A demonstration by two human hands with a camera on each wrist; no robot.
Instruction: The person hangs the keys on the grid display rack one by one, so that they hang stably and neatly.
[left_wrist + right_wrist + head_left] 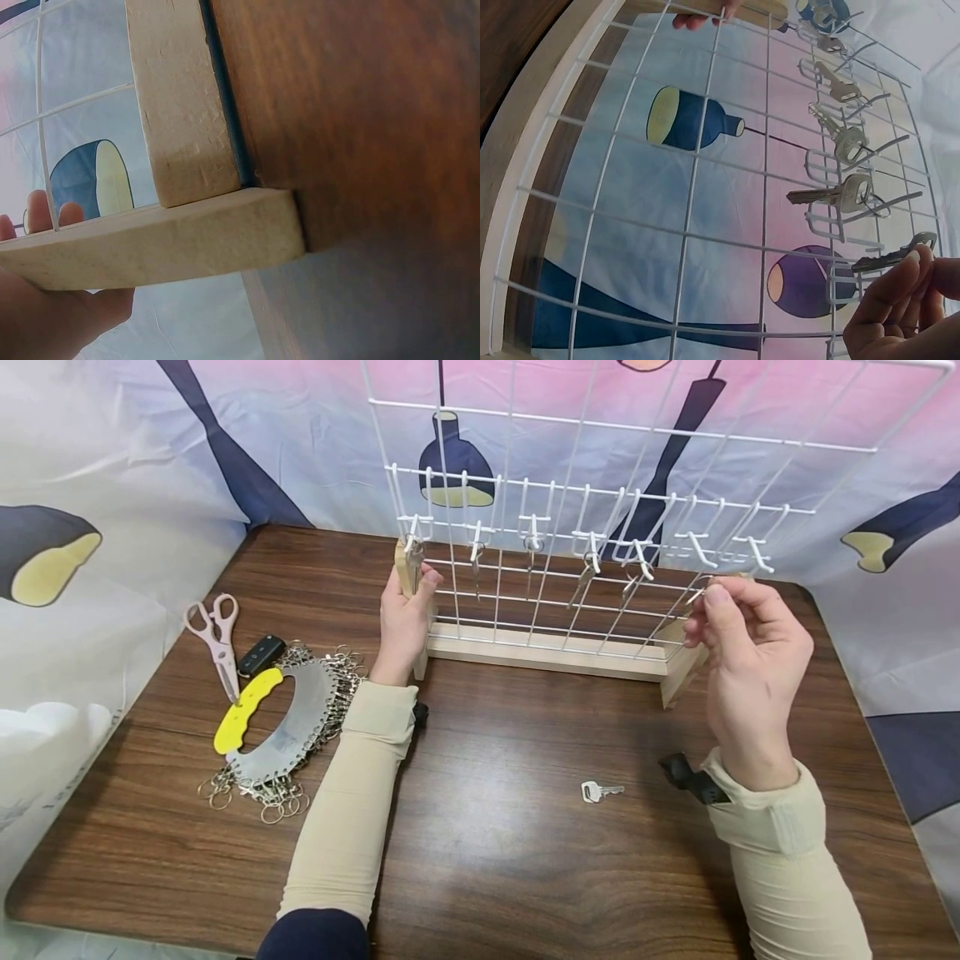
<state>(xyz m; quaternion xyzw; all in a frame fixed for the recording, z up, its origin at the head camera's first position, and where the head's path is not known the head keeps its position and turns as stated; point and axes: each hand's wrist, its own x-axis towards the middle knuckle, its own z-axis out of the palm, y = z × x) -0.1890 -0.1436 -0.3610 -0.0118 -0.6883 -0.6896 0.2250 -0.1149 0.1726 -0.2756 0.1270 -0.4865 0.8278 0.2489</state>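
Note:
My left hand [405, 622] grips the wooden side upright [405, 568] of a white wire grid rack [540, 603]. In the left wrist view, the thumb and fingertips show on opposite sides of that wooden piece [150, 244]. My right hand [757, 656] pinches a key [889, 259] between thumb and fingers, just in front of the grid and below the rightmost hooks [756, 558]. Keys [840, 196] hang on several other hooks along the rack. A loose silver key [600, 791] lies on the table in front of the rack.
On the left of the brown table [510, 877] lie pink scissors [220, 647], a black car key fob [261, 655] and a curved metal key holder with a yellow handle [247, 710], fringed with many small rings. A patterned cloth [315, 435] hangs behind the rack.

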